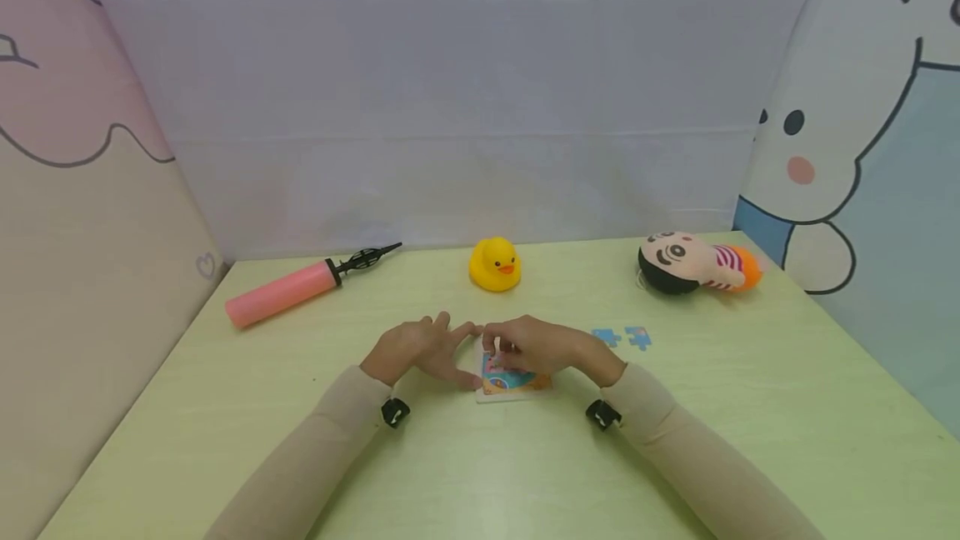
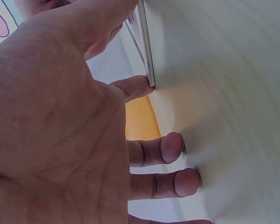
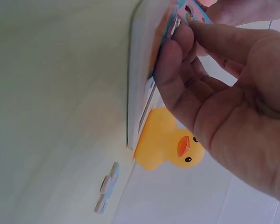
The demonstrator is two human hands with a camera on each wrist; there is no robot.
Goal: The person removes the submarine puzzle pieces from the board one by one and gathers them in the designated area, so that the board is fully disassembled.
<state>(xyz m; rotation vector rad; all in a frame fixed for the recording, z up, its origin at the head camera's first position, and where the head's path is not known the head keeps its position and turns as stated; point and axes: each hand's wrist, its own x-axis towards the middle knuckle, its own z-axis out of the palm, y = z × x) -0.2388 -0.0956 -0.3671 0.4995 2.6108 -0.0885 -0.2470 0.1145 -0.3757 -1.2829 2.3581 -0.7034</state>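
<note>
A small jigsaw puzzle board (image 1: 515,397) with a white rim and a colourful picture lies flat on the table, partly hidden by the hands. My left hand (image 1: 423,348) is at its left side with fingers spread; in the left wrist view the index fingertip (image 2: 142,84) touches the board's edge, while other fingertips reach the tabletop. Over the board, my right hand (image 1: 536,344) pinches a pink and blue puzzle piece (image 3: 200,14) between thumb and finger, tilted up from the picture. Its lower fingers rest against the board.
Two loose blue puzzle pieces (image 1: 639,338) lie right of the board. Behind it stands a yellow rubber duck (image 1: 495,265). A pink hand pump (image 1: 281,302) lies at the back left, a plush doll (image 1: 693,263) at the back right. Walls enclose the table's back and sides.
</note>
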